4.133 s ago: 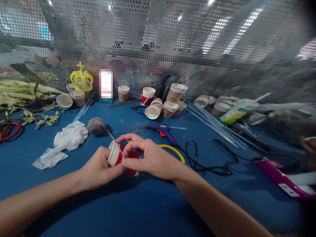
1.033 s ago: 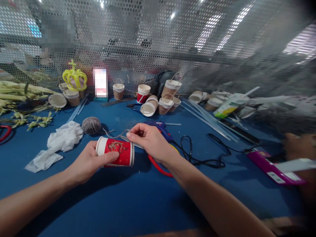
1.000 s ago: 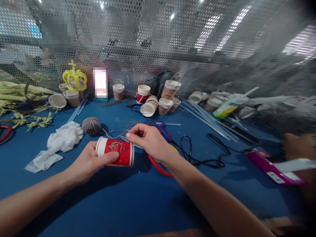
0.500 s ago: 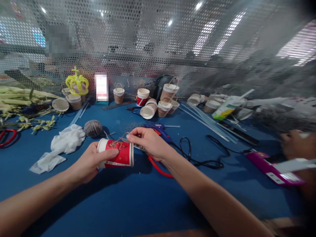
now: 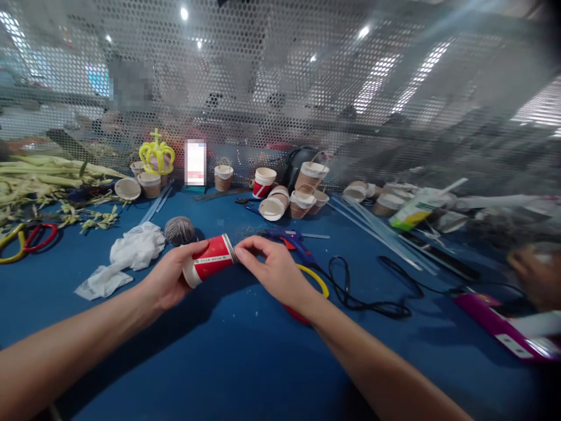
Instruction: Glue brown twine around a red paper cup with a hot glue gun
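My left hand [image 5: 169, 275] is wrapped round a red and white paper cup [image 5: 213, 257], which lies on its side above the blue table. Against the cup's right end, the thumb and fingertips of my right hand [image 5: 272, 266] are pinched together. Whatever is between them is too small to make out. Behind the cup sits a ball of grey yarn [image 5: 180, 230]. Under my right wrist lie scissors with red and yellow handles [image 5: 319, 279], partly hidden. A blue glue gun [image 5: 298, 242] rests just beyond my right hand.
Small cup baskets [image 5: 302, 202] line the mesh screen, near a yellow crown [image 5: 156, 156]. White cloth [image 5: 135, 245] and more scissors [image 5: 39, 237] lie left. Glue sticks [image 5: 377, 228], a black cable [image 5: 350, 295] and a purple power strip [image 5: 495, 321] are right, by another person's hand [image 5: 534, 272].
The cup has turned in my left hand, bringing its white printed band into view, and its right end tilts upward. My right hand stays at that end. The view has shifted left.
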### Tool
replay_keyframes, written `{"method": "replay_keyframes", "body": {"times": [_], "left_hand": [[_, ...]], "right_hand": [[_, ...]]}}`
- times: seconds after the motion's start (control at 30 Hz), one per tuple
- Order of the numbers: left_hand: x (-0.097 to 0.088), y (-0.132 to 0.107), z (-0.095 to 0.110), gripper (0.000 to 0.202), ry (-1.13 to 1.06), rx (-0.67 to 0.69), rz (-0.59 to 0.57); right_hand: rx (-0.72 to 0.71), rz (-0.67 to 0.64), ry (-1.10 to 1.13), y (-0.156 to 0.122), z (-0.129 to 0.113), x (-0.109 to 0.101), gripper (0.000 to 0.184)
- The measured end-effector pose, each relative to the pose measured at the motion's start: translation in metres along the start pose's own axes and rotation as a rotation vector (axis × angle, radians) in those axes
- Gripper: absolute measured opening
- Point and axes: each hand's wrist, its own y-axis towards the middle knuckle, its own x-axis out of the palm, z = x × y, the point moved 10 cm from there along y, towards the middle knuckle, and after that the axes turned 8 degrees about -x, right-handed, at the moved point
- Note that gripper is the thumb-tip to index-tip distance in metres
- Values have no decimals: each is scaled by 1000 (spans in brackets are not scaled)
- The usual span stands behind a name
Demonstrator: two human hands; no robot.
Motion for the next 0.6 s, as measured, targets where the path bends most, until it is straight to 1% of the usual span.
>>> {"method": "replay_keyframes", "body": {"times": [0.07, 0.2, 0.37, 0.6], "left_hand": [[-1, -1, 0, 18, 9, -1, 20], [-1, -2, -1, 16, 24, 2, 22], [-1, -2, -3, 13, 36, 6, 22], [0, -2, -5, 18, 15, -20, 17]], "right_hand": [[-18, 4, -51, -2, -5, 1, 14], [-15, 11, -104, -3, -3, 3, 14], [-19, 2, -97, -3, 0, 5, 13], [10, -22, -66, -3, 0, 5, 13]]}}
